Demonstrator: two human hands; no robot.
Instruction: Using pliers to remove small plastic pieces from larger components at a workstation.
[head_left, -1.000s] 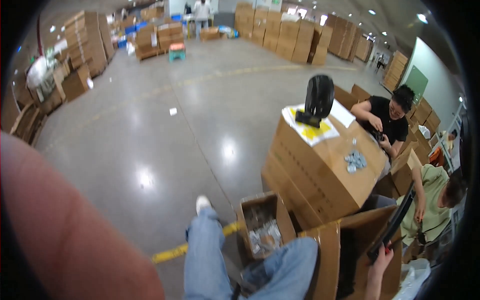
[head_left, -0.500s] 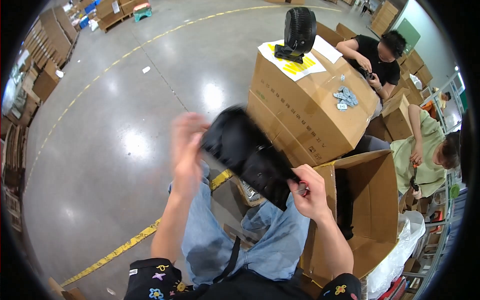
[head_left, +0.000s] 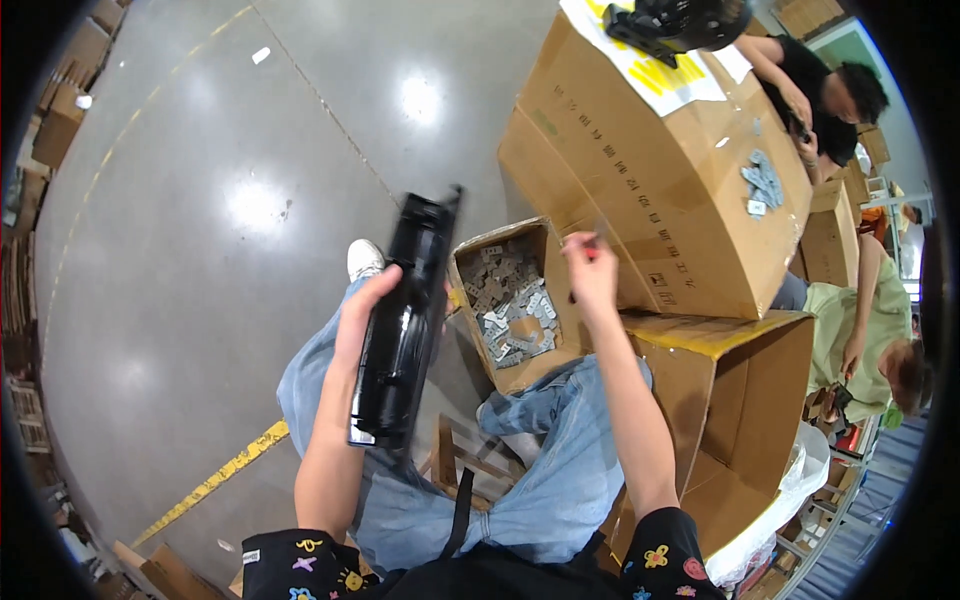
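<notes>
Gripping a glossy black plastic panel (head_left: 403,322) at about its middle, the left hand (head_left: 362,312) clasps the long piece along its left edge, thumb over the front; the panel runs lengthwise from 6 o'clock to 12 o'clock, its upper end well above the fingers and its lower end hanging below the wrist, over the person's blue jeans (head_left: 520,480). At 3 o'clock from the panel, the right hand (head_left: 590,270) hovers over an open small cardboard box (head_left: 470,262) filled with small grey metal parts (head_left: 512,305), fingertips pinched together around something too small to make out. The box rests between the knees, just beside the panel's upper half. Beyond it, at 1 o'clock, stands a large closed carton (head_left: 640,190) with a yellow-and-white sheet (head_left: 650,70) and a black object (head_left: 680,20) on top. At 3 o'clock, two other people (head_left: 860,330) work among more cartons on the polished concrete floor (head_left: 200,200).
</notes>
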